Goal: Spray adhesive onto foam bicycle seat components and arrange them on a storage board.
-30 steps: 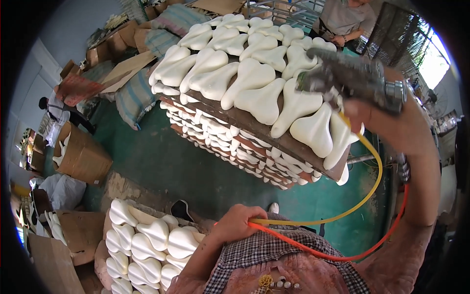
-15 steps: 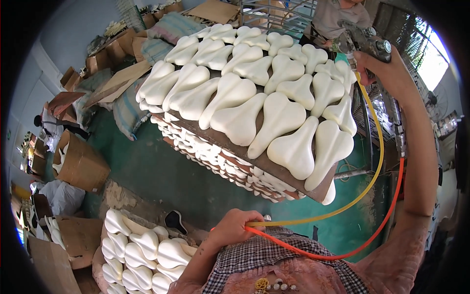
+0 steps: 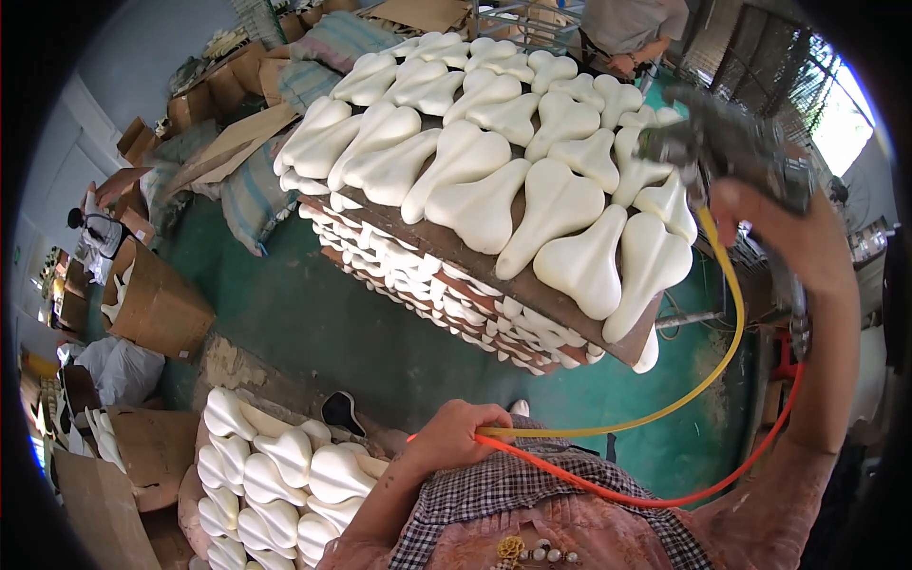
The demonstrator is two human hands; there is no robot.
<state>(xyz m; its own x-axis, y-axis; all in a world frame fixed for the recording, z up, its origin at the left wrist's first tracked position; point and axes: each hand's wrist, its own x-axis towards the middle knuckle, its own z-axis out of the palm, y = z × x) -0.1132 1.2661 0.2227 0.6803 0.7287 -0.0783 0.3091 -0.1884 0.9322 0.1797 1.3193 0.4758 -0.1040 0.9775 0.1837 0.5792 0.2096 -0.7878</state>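
The right hand (image 3: 769, 228) is gripping a grey spray gun (image 3: 731, 142) with its fingers wrapped around the handle, and it is holding the gun raised beside the right edge of the top board (image 3: 570, 304), just above the cream-white saddle-shaped foam pieces (image 3: 560, 204) lying there in rows. The left hand (image 3: 456, 432) is closing around the yellow hose (image 3: 703, 380) and the orange hose (image 3: 608, 489) low near the checked shirt (image 3: 503, 503), pinching them together. Under the top board, more boards with the same pieces are making a stack (image 3: 427, 285) over the green floor (image 3: 313, 323), and another group of pieces (image 3: 275, 475) is lying at the lower left.
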